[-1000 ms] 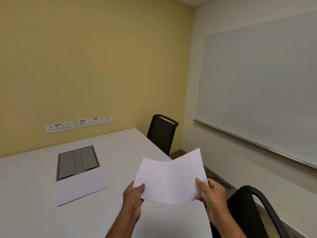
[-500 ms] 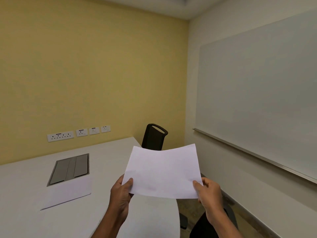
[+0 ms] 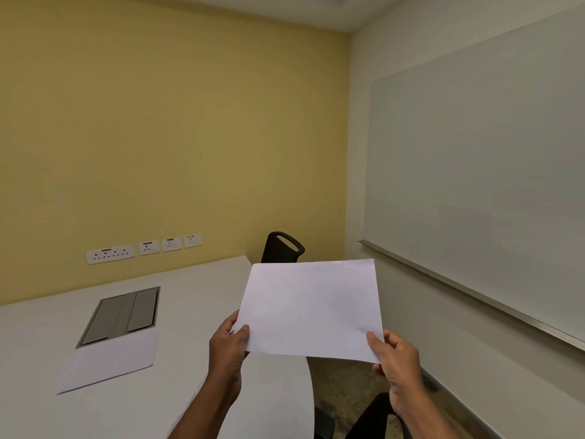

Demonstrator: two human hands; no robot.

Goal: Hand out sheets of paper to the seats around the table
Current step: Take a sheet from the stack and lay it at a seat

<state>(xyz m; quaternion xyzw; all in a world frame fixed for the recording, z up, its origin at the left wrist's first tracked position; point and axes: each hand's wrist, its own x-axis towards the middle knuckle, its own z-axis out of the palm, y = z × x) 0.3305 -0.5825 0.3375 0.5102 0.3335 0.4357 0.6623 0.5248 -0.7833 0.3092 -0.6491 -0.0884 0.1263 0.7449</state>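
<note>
I hold a white sheet of paper (image 3: 311, 308) in the air over the table's right edge. My left hand (image 3: 228, 346) pinches its lower left corner and my right hand (image 3: 395, 359) pinches its lower right corner. A second white sheet (image 3: 110, 364) lies flat on the white table (image 3: 190, 312), just below a grey cable hatch (image 3: 122, 316). A black chair (image 3: 281, 247) stands at the table's far right corner, its lower part hidden behind the held sheet.
Another black chair (image 3: 368, 419) shows at the bottom right, beside the table and under my right arm. A whiteboard (image 3: 481, 172) with a metal ledge fills the right wall. Wall sockets (image 3: 144, 248) sit on the yellow wall behind the table.
The held sheet has lifted and flattened out. My view has risen and swung left, so the near chair has dropped almost out of sight.
</note>
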